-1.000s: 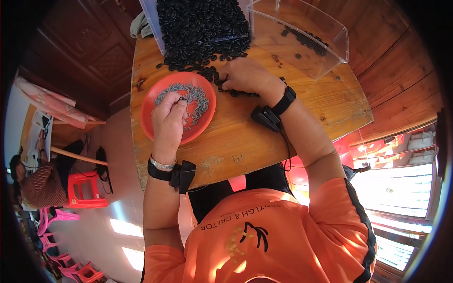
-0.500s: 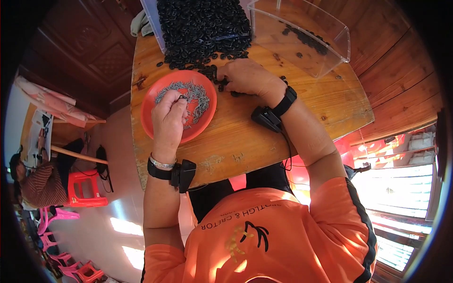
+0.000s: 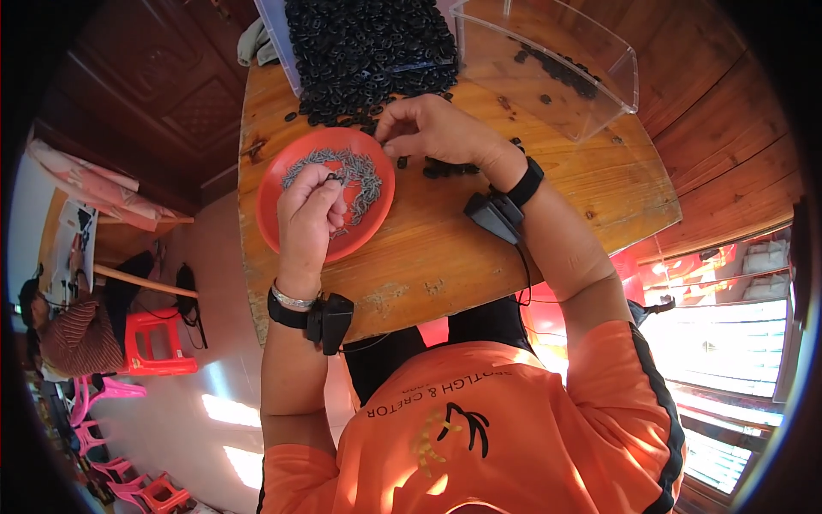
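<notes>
My left hand [image 3: 310,204] is over the orange plate [image 3: 271,219], thumb and fingers pinched on a small black plastic piece [image 3: 333,177]. Grey metal screws [image 3: 370,184] lie loose in the plate below it. At the plate's upper right rim, my right hand [image 3: 447,130] has its fingers curved, with thumb and forefinger a little apart; nothing shows between them. A few black pieces [image 3: 445,168] rest on the wood beneath the right palm and wrist. A large heap of oval black pieces [image 3: 368,60] spreads beyond both hands.
The heap spills out of a tipped plastic bin [image 3: 281,47] onto the wooden table [image 3: 402,287]. A clear plastic box [image 3: 591,120] at the far right has some black pieces in it. Behind, at left, a person [image 3: 81,334] sits near a red stool [image 3: 158,343].
My right hand has moved left from the black pieces to the plate's rim, uncovering pieces on the table. The left hand stays nearly still, still pinching its black piece.
</notes>
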The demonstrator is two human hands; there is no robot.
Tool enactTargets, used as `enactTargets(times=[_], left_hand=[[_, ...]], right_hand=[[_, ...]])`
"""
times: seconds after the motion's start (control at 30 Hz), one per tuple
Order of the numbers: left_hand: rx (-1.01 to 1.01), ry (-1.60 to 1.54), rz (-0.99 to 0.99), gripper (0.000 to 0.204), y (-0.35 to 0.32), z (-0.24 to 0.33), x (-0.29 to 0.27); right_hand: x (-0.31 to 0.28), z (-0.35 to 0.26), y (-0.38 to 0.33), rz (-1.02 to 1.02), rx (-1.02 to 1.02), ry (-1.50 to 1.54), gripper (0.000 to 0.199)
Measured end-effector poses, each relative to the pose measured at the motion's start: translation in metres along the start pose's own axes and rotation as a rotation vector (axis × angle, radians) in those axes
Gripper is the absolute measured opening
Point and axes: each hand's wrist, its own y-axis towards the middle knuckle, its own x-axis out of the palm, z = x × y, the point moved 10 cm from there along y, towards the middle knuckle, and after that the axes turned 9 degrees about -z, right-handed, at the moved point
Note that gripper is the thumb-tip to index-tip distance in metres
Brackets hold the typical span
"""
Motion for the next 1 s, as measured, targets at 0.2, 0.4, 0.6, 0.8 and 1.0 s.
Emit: enactTargets(times=[0.2,0.4,0.6,0.8,1.0], left_hand=[[0.044,-0.362,-0.155,0.016,-0.001,0.002,0.018],[0.111,-0.535,-0.174,0.017,0.001,0.004,0.016],[0.135,-0.559,-0.167,0.015,0.003,0.005,0.011],[0.147,-0.566,-0.143,0.015,0.005,0.004,0.006],[0.15,-0.55,-0.114,0.015,0.002,0.002,0.004]], right_hand=[[0.019,-0.027,0.003,-0.01,-0.261,0.587,0.019],[0.041,-0.036,0.005,-0.017,-0.312,0.746,0.019],[0.039,-0.03,0.007,0.034,-0.295,0.743,0.019],[0.041,-0.028,0.009,0.005,-0.246,0.708,0.02],[0.042,-0.026,0.006,0.033,-0.248,0.706,0.017]])
